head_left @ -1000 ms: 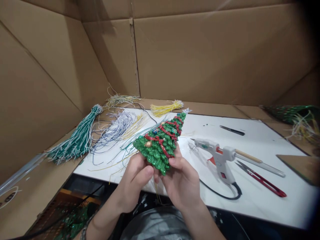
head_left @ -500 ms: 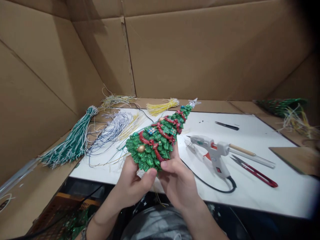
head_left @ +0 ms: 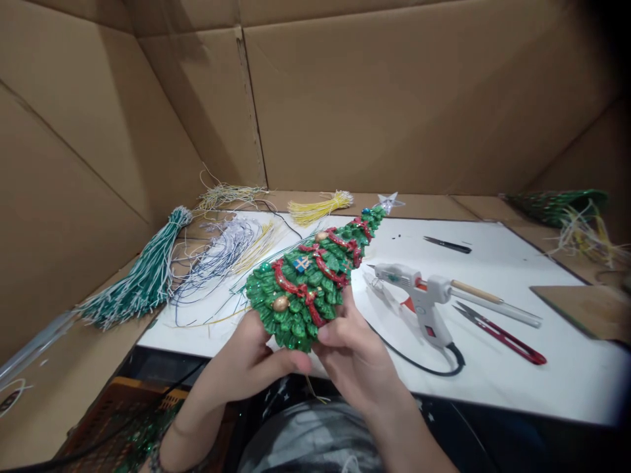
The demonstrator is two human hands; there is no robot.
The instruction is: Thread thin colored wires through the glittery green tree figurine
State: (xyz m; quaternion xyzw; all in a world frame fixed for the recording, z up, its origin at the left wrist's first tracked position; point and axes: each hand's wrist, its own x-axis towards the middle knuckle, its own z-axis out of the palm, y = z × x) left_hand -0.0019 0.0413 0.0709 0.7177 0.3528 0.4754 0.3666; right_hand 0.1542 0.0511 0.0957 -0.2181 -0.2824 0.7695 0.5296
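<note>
Both my hands hold a small green Christmas tree figure (head_left: 315, 276) by its wide base, over the near edge of a white board (head_left: 493, 341). The tree has red garlands, gold balls, a blue gift and a clear star at its tip, which leans away to the right. My left hand (head_left: 251, 361) is closed under the base, thumb along its lower edge. My right hand (head_left: 352, 351) is closed on the base's right side, thumb on the front. Thin wires trail from under the tree.
A white hot-glue gun (head_left: 421, 295) with a black cord lies right of the tree, then red snips (head_left: 503, 338), a pen-like tool (head_left: 497, 303) and black tweezers (head_left: 446, 246). Bundles of green-white (head_left: 138, 282), grey and yellow wires (head_left: 315, 209) lie at left. Cardboard walls enclose the space.
The tree has been turned in my hands, so that its front faces me more, with the blue gift in view. My left thumb has slid under the base.
</note>
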